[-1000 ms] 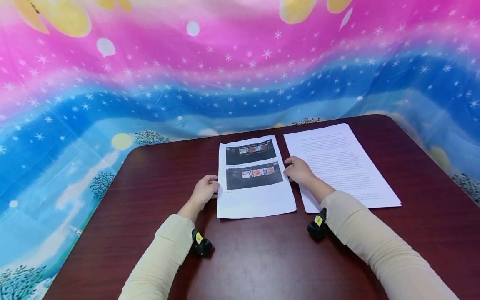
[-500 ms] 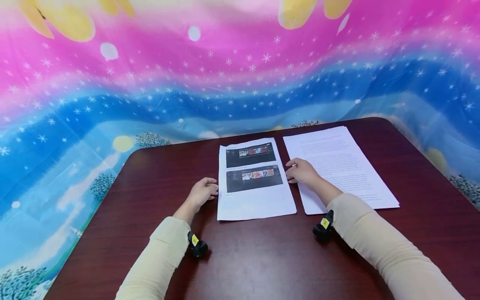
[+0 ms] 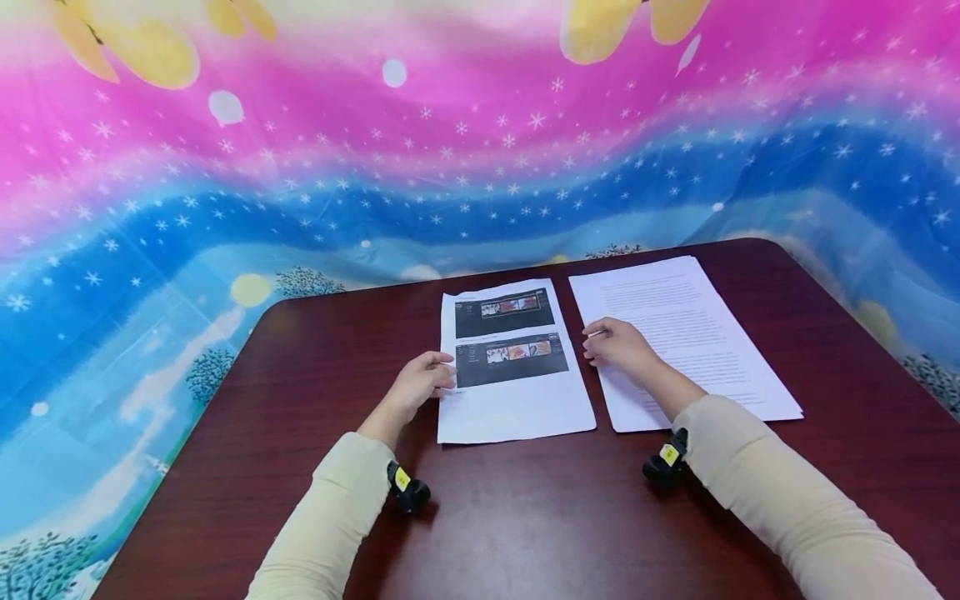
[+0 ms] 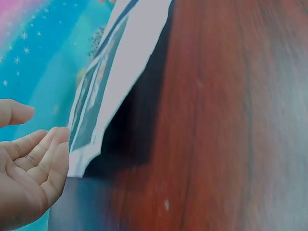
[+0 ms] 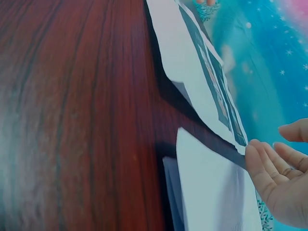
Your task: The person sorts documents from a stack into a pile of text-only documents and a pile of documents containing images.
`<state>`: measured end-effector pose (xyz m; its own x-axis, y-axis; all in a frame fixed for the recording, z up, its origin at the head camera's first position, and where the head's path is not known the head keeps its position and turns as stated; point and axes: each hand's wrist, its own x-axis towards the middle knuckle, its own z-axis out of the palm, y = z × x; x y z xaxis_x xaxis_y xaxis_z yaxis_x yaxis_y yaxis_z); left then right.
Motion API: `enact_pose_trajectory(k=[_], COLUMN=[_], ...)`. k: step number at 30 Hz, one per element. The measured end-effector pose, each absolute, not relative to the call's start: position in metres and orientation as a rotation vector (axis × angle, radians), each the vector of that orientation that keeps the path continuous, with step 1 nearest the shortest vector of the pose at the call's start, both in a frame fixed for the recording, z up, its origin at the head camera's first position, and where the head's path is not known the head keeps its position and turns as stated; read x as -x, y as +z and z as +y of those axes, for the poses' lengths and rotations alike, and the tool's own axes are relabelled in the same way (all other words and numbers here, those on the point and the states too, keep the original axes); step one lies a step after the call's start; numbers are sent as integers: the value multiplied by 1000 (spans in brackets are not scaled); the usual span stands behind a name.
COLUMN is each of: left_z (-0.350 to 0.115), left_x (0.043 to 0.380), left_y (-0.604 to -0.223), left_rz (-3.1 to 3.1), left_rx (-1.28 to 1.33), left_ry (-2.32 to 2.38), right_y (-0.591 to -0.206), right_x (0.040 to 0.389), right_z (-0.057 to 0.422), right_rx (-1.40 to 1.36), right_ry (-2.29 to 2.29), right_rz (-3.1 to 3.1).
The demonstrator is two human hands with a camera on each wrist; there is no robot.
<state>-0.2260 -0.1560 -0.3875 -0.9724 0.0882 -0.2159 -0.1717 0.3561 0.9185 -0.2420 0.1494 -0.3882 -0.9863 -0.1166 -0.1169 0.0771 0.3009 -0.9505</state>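
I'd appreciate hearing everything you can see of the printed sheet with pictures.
The printed sheet looks like white paper, bearing two dark pictures, each with small coloured images, above a mostly blank lower part. It lies face up on the table, wavy-edged, beside but apart from the text pages. The left hand overlaps its left edge; contact is unclear.

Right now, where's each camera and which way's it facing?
Head: on the head, facing forward and down at the table, picture page, text pages; left hand, right hand, sleeves show.
Left wrist: on that wrist, facing table and picture page; left hand shows.
Right wrist: on that wrist, facing table, text pages, picture page; right hand shows, left hand barely.
Wrist views share picture page and backdrop.
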Motion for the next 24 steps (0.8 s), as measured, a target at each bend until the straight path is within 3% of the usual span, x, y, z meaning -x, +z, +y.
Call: enact_pose_trajectory(k=[24], left_z=[-95], left_x=[230], left_y=[-366], left_rz=[2168], left_rx=[-158], left_ry=[1662], right_y=[-381], right_x=[226], right_z=[195], right_rx=[60], right_ry=[-1764], right_rz=[2470])
